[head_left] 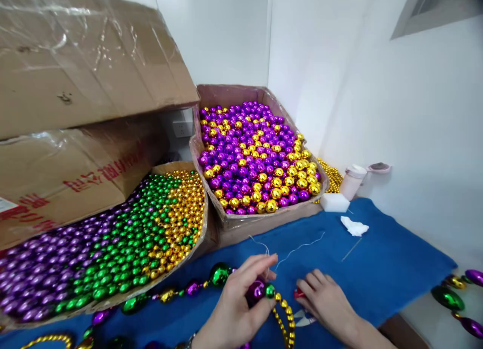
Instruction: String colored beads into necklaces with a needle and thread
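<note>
Grip of the left hand (236, 304) is closed around a glossy, round purple bead (255, 290) above the blue-cloth-covered worktop (400, 248); the right hand (328, 296) curls over a small red-handled tool (299, 292), whether clasping it I cannot tell. Probably light but slippery, the bead likely wants pinching at its sides. Cloth rightward gives room, while a brown cardboard box (260, 228) walls the far side.

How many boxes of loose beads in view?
2: the left box, beside the big cardboard flaps, and the back-centre box. Gold beads also show past the latter's right side; whether a third box holds them is hidden.
</note>
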`<state>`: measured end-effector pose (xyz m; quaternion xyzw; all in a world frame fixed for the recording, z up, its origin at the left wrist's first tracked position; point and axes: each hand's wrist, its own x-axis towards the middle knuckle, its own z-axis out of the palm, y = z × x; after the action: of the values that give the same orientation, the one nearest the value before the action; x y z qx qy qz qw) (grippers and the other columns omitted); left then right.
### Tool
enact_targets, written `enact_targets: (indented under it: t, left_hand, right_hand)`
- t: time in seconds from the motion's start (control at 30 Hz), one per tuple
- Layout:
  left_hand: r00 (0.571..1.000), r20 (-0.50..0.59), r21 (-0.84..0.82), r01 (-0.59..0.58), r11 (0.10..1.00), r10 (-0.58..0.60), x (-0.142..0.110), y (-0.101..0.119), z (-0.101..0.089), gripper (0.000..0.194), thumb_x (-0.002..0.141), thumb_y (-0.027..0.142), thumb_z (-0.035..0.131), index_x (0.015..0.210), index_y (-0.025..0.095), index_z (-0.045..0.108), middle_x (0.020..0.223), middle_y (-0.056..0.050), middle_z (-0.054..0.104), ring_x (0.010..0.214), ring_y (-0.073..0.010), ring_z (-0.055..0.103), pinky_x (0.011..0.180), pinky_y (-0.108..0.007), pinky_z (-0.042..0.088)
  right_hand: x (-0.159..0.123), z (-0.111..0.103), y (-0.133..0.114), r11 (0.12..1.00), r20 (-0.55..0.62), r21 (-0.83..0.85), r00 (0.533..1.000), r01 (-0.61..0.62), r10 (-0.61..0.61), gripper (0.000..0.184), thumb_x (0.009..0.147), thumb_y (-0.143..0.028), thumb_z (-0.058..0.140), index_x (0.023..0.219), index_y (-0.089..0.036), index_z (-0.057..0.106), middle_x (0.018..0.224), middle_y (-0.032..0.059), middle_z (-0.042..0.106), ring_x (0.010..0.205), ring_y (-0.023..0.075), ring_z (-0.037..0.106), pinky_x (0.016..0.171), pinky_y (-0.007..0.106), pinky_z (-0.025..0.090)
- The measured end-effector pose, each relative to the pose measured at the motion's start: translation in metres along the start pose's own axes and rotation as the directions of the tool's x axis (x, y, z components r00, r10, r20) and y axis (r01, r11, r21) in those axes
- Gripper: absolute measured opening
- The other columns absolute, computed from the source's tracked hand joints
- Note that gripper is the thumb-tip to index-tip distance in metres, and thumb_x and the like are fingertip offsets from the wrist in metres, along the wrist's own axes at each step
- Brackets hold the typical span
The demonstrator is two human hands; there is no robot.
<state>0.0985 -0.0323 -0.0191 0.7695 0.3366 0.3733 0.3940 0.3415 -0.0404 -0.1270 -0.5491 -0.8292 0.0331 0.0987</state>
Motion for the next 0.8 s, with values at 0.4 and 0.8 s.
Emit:
enact_targets:
  t: [0.4, 0.8]
  left_hand:
    - [0.988, -0.141, -0.027, -0.073, 0.997, 0.068, -0.006, 0.021, -0.026, 0.01, 0.079, 0.015, 0.064, 0.088, 0.02, 0.063, 0.089, -0.005, 0.066, 0.083, -0.0191, 0.065, 0.071, -0.027, 0.053]
    - [0.939, -0.34, -0.258, -0.139, 0.956, 0.045, -0.003, 0.073, -0.104, 0.035, 0.075, 0.01, 0.072, 0.106, 0.022, 0.06, 0.091, -0.001, 0.07, 0.083, -0.0133, 0.066, 0.073, -0.021, 0.054]
  right_hand:
    - [0.001, -0.044, -0.081, 0.639, 0.115, 0.768, 0.99, -0.036, -0.082, 0.048, 0.074, -0.029, 0.064, 0.121, -0.024, 0.055, 0.12, 0.0105, 0.062, 0.112, 0.03, 0.057, 0.095, 0.041, 0.044]
    - [0.053, -0.217, -0.119, 0.022, -0.116, 0.993, 0.989, 0.119, -0.089, 0.024, 0.093, -0.045, 0.048, 0.105, -0.024, 0.051, 0.057, -0.0112, 0.037, 0.046, 0.0046, 0.033, 0.049, 0.02, 0.035]
